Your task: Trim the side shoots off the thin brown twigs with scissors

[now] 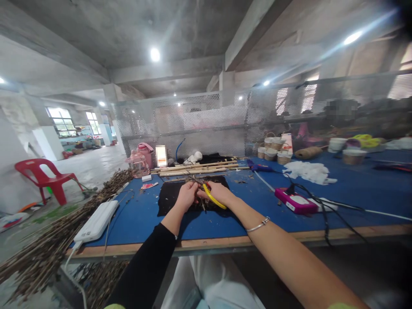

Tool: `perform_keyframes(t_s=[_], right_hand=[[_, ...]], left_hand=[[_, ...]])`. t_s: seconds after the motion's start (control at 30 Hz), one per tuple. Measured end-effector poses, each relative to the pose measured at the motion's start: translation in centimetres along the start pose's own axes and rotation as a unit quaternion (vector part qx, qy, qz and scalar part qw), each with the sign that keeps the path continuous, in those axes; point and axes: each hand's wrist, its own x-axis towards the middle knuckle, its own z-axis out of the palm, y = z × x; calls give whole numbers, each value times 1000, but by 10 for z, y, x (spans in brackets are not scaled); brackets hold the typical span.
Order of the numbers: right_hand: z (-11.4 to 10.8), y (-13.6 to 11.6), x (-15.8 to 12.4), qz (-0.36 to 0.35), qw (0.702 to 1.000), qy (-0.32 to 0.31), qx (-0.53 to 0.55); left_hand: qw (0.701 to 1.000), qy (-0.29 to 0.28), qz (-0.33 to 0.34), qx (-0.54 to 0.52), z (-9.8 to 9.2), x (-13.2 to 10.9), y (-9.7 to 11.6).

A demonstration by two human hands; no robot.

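My right hand is closed around yellow-handled scissors, whose dark blades point up and left in front of my left hand. Fingers pinched together, my left hand grips thin dry twigs just beside the scissors. Part of the twigs is hidden behind both hands. Under the hands a black cloth lies on the blue tabletop. Just beyond it, several pale wooden sticks lie crosswise.
Dry brush is heaped along the table's left side, beside a white power strip. To the right are a magenta box with black cables, white fluffy material, small pots and a twine roll. Perforated mesh stands behind.
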Motion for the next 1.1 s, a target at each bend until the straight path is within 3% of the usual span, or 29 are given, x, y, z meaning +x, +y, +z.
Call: perform_keyframes(t_s=[0.13, 0.37, 0.7, 0.9, 1.1], right_hand=[[-2, -3, 0, 17, 1000, 8, 6], [-3, -5, 1, 43, 999, -30, 10], [-2, -5, 2, 48, 999, 3, -10], [-6, -6, -1, 62, 998, 11, -25], [-5, -4, 0, 53, 998, 14, -42]], left_hand=[[1000, -5, 15, 9, -1, -1, 2], [1000, -1, 7, 15, 2, 1, -1], [1000, 16, 12, -10, -1, 0, 1], [997, -50, 56, -12, 0, -2, 3], [998, -29, 48, -27, -1, -1, 4]])
